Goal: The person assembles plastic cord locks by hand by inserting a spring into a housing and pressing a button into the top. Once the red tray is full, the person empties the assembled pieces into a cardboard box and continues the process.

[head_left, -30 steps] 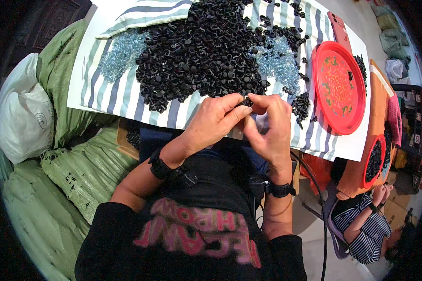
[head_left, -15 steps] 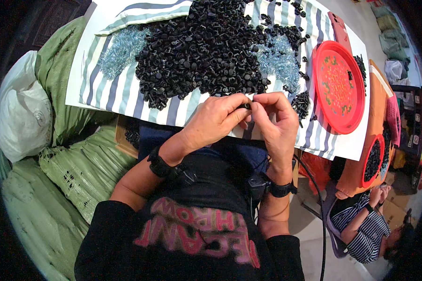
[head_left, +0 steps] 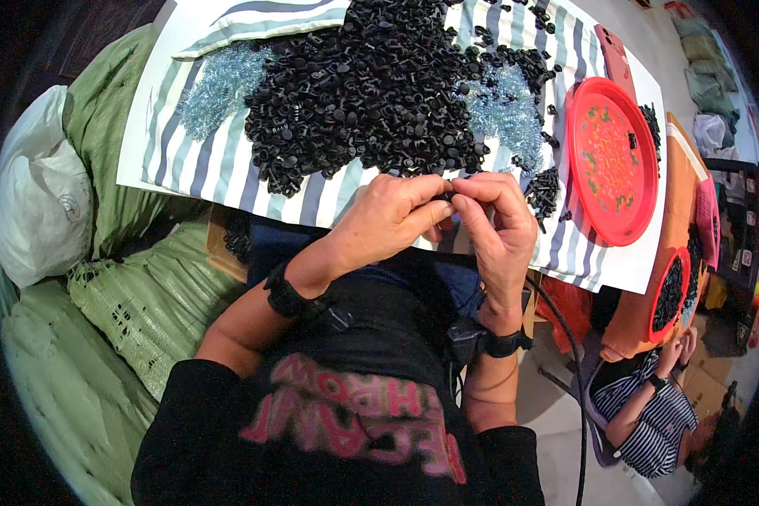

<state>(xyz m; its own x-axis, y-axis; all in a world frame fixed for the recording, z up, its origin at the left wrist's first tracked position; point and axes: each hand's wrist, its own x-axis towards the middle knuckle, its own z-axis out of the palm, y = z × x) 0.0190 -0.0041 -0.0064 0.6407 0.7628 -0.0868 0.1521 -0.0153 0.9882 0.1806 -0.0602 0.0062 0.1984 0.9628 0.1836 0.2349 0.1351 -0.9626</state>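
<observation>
Pinching, head view: a small black part [head_left: 449,196] is clamped between thumb and fingers of the left hand [head_left: 384,215] — gripped as well by the right hand [head_left: 499,223].
Striped cloth [head_left: 249,181]: near edge overhung by part and hands.
Black pile [head_left: 354,101]: heaped just beyond — on the cloth.

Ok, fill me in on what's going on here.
A person's left grip pinches a small black plastic part. The right grip has its thumb and fingertips right at it; whether it pinches too is hard to see. Just beyond lies a big heap of black plastic parts on a striped cloth, with bluish translucent piles on both sides. A round red tray sits to the right, and another person is at the far right.
</observation>
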